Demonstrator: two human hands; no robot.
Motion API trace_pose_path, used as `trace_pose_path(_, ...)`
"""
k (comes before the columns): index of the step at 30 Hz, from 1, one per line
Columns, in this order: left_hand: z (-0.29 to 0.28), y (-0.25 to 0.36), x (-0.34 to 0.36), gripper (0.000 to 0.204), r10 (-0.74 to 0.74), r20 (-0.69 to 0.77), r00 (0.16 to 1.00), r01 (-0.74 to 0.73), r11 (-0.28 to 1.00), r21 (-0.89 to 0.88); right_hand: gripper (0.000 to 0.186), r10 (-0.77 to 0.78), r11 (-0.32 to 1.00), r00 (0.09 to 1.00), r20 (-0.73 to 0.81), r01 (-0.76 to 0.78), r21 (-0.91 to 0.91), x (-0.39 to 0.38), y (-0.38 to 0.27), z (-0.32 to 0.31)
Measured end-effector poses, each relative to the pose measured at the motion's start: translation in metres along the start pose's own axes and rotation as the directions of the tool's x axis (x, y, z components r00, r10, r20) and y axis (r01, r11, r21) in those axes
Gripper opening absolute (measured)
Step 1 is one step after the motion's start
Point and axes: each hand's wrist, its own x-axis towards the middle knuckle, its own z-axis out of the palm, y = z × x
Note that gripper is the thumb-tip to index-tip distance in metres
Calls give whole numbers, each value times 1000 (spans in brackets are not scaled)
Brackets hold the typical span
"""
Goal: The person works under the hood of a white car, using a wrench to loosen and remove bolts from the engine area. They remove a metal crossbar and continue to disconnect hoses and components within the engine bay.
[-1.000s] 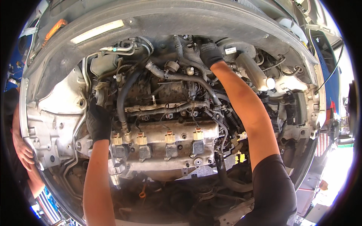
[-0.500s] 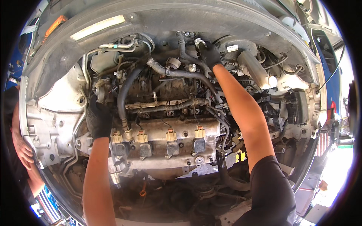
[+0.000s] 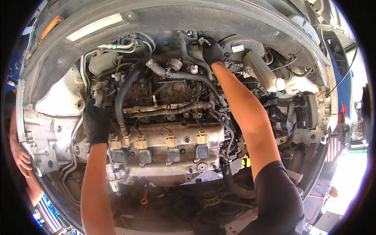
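At the rear edge of the engine bay (image 3: 51, 105), a bright metal piece (image 3: 203, 40) lay by the fingertips of the right hand (image 3: 212, 51), on their left, far nearer it than the left hand (image 3: 96, 124); its long axis was unclear. The right hand was curled, its grip impossible to tell. The left, toward the bay's left edge, met a round metal part (image 3: 98, 96), hold likewise hidden. A second earlier, no bright metal showed beside the right hand

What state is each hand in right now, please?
Left hand: at a grey metal part; grip cannot be told.
Right hand: at a silvery metal piece; grip cannot be told.
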Motion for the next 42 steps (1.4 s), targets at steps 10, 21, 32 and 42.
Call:
trace_pose_path(10, 7, -6, 0, 38, 81, -77, 994, -77, 996, 52, 27, 161, 743, 947, 279, -302, 597, -7, 9, 11)
trace_pose_path(21, 14, -18, 1, 29, 211, -179, 961, -199, 977, 81, 31, 110, 413, 855, 507, -504, 759, -9, 4, -18)
trace_pose_path(32, 12, -17, 2, 32, 164, -142, 976, -154, 985, 80, 36, -38, 987, 996, -75, 49, 156, -11, -15, 2)
trace_pose_path(42, 13, -14, 0, 33, 171, -155, 973, -159, 983, 88, 49, 142, 984, 939, 313, -101, -145, -17, -38, 17)
